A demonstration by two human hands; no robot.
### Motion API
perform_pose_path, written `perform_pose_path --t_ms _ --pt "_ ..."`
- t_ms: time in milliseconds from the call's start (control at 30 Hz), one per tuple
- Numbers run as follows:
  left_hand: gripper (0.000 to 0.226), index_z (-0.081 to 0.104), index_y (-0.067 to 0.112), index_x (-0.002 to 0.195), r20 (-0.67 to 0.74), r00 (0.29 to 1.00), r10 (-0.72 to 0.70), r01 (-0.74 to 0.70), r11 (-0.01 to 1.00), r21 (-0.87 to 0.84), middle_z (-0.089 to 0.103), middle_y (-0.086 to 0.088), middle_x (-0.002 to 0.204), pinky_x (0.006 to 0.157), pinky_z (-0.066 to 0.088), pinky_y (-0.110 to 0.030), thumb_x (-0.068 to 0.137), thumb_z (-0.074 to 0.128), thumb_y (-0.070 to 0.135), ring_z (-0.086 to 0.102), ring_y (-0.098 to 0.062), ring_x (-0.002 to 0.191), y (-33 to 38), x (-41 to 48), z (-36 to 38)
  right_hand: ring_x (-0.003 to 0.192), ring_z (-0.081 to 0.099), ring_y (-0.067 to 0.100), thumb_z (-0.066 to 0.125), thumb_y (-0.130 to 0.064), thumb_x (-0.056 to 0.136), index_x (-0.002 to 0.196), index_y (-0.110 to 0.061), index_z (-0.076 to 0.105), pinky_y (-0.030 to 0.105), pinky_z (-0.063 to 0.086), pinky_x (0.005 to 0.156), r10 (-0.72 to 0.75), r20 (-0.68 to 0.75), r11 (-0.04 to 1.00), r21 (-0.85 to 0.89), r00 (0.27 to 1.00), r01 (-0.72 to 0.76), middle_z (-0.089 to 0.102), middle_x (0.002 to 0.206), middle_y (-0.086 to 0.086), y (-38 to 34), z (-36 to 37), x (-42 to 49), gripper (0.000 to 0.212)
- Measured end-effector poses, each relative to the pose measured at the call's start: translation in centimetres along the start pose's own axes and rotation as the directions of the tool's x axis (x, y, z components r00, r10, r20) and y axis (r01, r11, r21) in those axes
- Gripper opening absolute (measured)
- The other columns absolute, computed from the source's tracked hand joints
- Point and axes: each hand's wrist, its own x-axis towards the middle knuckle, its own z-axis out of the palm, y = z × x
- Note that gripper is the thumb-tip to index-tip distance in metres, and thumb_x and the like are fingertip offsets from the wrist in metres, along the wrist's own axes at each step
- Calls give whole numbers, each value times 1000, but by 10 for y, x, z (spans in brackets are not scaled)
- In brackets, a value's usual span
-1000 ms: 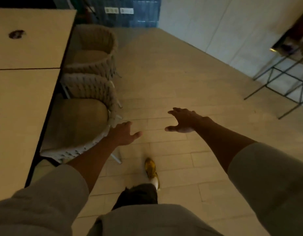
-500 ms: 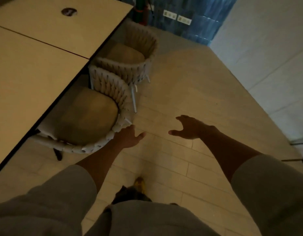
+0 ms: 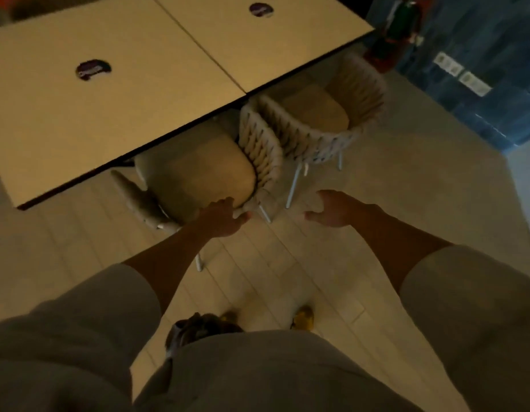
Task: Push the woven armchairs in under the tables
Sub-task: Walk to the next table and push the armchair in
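Two worktops are standing side by side, edges meeting in one seam: the left worktop [image 3: 132, 114] and the right worktop [image 3: 228, 49], each carrying one dark round sticker [image 3: 93, 69]. Two woven armchairs are sitting along their front edge. The near armchair [image 3: 204, 176] is sitting at the left worktop's front edge by the seam, with only the front of its seat tucked under and its cushion and curved back sticking out over the floor [image 3: 391, 209]. The far armchair [image 3: 314, 114] is sitting under the right worktop's front edge, toward its right corner, also only partly under; the two chairs are standing tight beside each other, arm against arm. The left grip [image 3: 220, 218], a bare hand, is lying released, its fingers spread and laid on the back rim of the near armchair with the thumb splayed out to the side, curling round nothing. The right grip [image 3: 336, 209] is hanging released in the air over the floor, fingers loosely spread, holding nothing and touching nothing, just beside the chairs' white legs. Two yellow shoes [image 3: 302, 318] are showing below, on the floor planks.
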Motion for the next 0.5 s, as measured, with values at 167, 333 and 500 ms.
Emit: perform_pose_path --t_ms 167,333,500 --pt "108 25 11 160 -61 976 -207 198 972 -129 37 -17 162 116 39 -49 86 29 90 42 -37 144 0 -11 12 156 32 30 60 -73 93 167 -11 22 39 36 117 -76 62 996 -48 995 79 25 173 10 1 -30 43 104" --pt "110 45 21 144 -149 922 -356 299 903 -308 66 -13 130 95 56 -49 70 26 100 65 -34 113 -33 -11 30 157 30 31 58 -79 90 167 -18 26 43 35 119 -130 138 988 -59 982 139 25 174 8 -10 -38 85 103" --pt "88 60 22 113 -105 889 -446 378 843 -381 70 -4 94 76 61 -41 79 28 96 68 -21 80 -95 30 46 152 38 32 57 -75 93 166 -18 27 42 40 112 -95 135 995 26 986 92 30 171 10 -27 -52 147 97"
